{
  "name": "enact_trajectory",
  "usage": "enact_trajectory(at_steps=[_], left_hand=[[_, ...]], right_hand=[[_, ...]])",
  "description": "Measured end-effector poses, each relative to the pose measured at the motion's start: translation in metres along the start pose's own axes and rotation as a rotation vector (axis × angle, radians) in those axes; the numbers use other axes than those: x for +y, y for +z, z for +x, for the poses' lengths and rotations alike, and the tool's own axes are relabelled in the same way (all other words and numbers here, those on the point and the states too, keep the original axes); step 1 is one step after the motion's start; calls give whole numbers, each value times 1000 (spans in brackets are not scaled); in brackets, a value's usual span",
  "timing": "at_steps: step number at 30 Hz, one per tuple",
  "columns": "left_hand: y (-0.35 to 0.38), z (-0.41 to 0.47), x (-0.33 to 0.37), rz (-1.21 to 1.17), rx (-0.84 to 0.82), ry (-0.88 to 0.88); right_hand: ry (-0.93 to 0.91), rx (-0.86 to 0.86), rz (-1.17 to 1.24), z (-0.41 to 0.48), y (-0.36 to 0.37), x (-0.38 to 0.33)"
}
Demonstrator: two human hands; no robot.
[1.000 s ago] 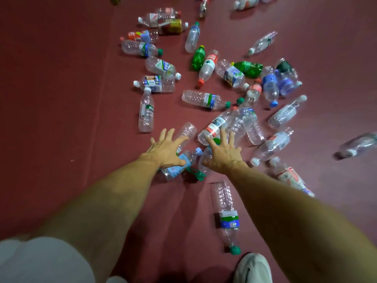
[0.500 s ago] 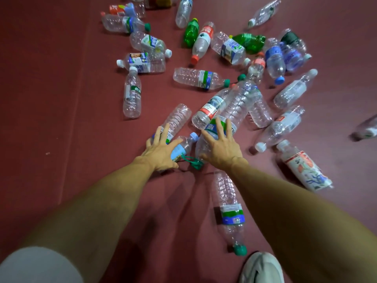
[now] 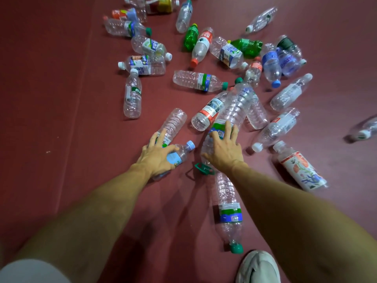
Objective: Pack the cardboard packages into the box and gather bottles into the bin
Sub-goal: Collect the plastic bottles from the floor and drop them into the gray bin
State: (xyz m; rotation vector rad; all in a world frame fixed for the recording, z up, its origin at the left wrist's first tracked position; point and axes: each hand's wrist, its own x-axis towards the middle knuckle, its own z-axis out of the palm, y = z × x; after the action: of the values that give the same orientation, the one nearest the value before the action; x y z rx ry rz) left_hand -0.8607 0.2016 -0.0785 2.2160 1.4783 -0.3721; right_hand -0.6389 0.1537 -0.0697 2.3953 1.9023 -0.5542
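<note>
Bottle-gathering step in hand: left hand (image 3: 158, 159) and right hand (image 3: 224, 153), fingers (image 3: 228, 128) spread wide, rest on a blue-capped bottle (image 3: 181, 153) and a large green-handled bottle (image 3: 234, 107) lying on the red floor (image 3: 61, 99); next move calls for closing both grips and lifting, bin out of sight.

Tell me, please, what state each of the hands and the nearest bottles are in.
Left hand, spread, resting on the blue-capped bottle.
Right hand, spread, on the big bottle.
Blue-capped bottle, lying, capped.
Big bottle, lying over the red-labelled bottle.
Green-capped bottle, lying, capped, untouched.
Flowered bottle, lying, capped, untouched.
</note>
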Motion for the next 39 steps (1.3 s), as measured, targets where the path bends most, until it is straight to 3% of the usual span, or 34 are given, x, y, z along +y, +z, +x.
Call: enact_trajectory(at_steps=[8,16,22,29,39], left_hand=[[1,7,16,49,13,-33],[4,1,11,19,-4,-50],[1,1,4,67,15,-17],[-8,7,11,128,128,123],[4,14,23,132,14,142]], right_hand=[[20,-40,30,-7,-2,-5],[169,101,108,3,-13,-10],[257,-45,244,13,-13,-9],[225,-67,321,5,-2,-10],[197,-105,345,4,3,-1]])
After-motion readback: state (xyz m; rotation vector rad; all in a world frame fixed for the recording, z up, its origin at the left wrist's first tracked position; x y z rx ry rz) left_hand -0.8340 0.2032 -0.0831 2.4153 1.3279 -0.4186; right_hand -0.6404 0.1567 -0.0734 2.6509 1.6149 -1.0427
